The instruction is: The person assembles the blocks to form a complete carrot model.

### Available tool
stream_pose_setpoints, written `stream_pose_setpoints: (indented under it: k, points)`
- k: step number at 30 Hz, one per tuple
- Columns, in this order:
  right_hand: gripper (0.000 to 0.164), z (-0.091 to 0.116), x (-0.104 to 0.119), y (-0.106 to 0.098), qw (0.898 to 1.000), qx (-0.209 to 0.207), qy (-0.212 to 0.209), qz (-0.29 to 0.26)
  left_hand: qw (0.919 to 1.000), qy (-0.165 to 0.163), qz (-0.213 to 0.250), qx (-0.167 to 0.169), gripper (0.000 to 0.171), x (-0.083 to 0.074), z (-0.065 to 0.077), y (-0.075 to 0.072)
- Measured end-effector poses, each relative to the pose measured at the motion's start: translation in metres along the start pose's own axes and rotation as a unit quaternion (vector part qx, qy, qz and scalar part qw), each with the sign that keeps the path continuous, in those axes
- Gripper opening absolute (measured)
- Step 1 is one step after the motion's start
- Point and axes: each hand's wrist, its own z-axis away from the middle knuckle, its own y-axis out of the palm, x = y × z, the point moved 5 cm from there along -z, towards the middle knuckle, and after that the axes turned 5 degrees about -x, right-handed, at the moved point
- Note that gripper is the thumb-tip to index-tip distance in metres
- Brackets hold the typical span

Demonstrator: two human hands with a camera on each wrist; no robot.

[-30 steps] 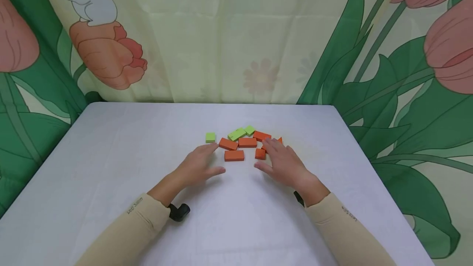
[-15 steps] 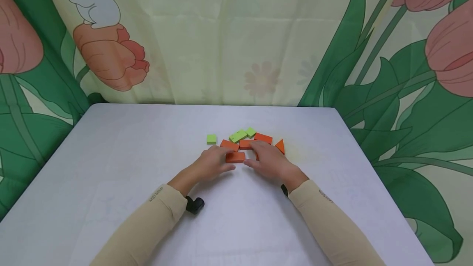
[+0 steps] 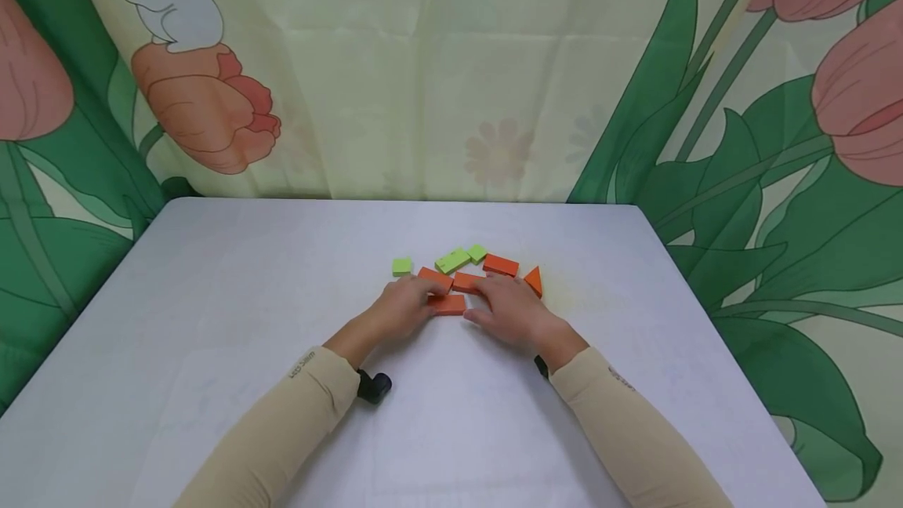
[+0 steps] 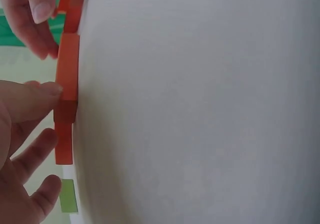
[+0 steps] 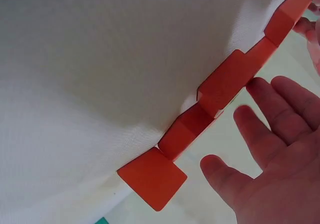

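Note:
Flat orange blocks lie in a cluster at the table's middle. My left hand (image 3: 404, 307) pinches the left end of the front orange block (image 3: 448, 305) between thumb and finger; its other fingers spread loosely, as the left wrist view shows. To its right, my right hand (image 3: 516, 309) reaches palm down, fingers extended, touching the middle orange block (image 3: 466, 282). Another orange block (image 3: 435, 278) stands just beyond my left fingers. Beneath my right palm, further orange pieces are hidden in the head view; the right wrist view shows an orange block (image 5: 185, 129) there.
Behind the hands lie a long green block (image 3: 452, 260), a small green block (image 3: 476, 254) and an orange block (image 3: 501, 264). A green square (image 3: 401, 266) sits left, an orange triangle (image 3: 534, 281) right. A white cloth covers the table (image 3: 451, 429); a printed curtain hangs behind.
Both hands have moved inward onto the orange blocks. The left thumb has closed onto the front block. The middle and front blocks have slid slightly toward me.

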Motion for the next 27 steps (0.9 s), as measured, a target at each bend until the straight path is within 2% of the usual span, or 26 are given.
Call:
stream_pose_setpoints:
  k: [5,11,15,21,24,27]
  points:
    - [0.052,0.005,0.004,0.000,1.000,0.014,0.004,0.000,0.9988,-0.016,0.043,0.015,0.028,0.003,0.002,-0.002]
    - [0.046,0.010,0.006,0.000,1.000,0.013,0.003,-0.017,0.9961,-0.028,0.080,0.023,0.032,0.003,0.003,-0.002]
    - [0.040,0.017,0.012,-0.002,0.999,0.011,-0.014,-0.050,0.9970,-0.032,0.070,-0.001,0.034,0.002,0.004,-0.003]
    - [0.035,0.023,0.019,-0.004,0.995,0.011,-0.043,-0.087,0.9938,-0.072,0.073,-0.042,0.029,-0.001,0.007,-0.005]
    - [0.037,0.021,0.017,-0.004,0.996,0.002,-0.030,-0.083,0.9939,-0.067,0.077,-0.042,0.034,-0.004,0.010,-0.004]
    - [0.040,0.016,0.014,-0.001,0.998,0.000,-0.019,-0.056,0.9955,-0.050,0.070,-0.039,0.042,-0.006,0.012,-0.002]
